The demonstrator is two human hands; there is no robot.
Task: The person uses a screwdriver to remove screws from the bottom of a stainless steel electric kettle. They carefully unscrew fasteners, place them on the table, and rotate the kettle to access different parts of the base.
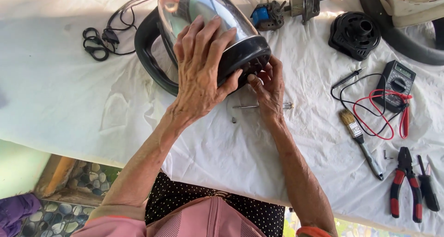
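Observation:
A shiny steel electric kettle point(194, 5) with a black base and black handle point(148, 52) lies on its side on a white cloth point(69, 93). My left hand point(201, 65) is spread over the kettle's body and base, pressing it down. My right hand point(268, 86) is at the underside of the base, fingertips pinched against it; whether they grip anything small is hidden. A thin screwdriver point(259, 106) lies on the cloth just beneath my right hand, with a small screw point(234, 120) beside it.
A multimeter point(397, 84) with red and black leads, a paintbrush point(360, 142), red-handled pliers point(404, 183) and a black tool lie at the right. A black round part point(354, 33), a small motor point(268, 15) and a coiled black cord point(99, 40) lie at the back.

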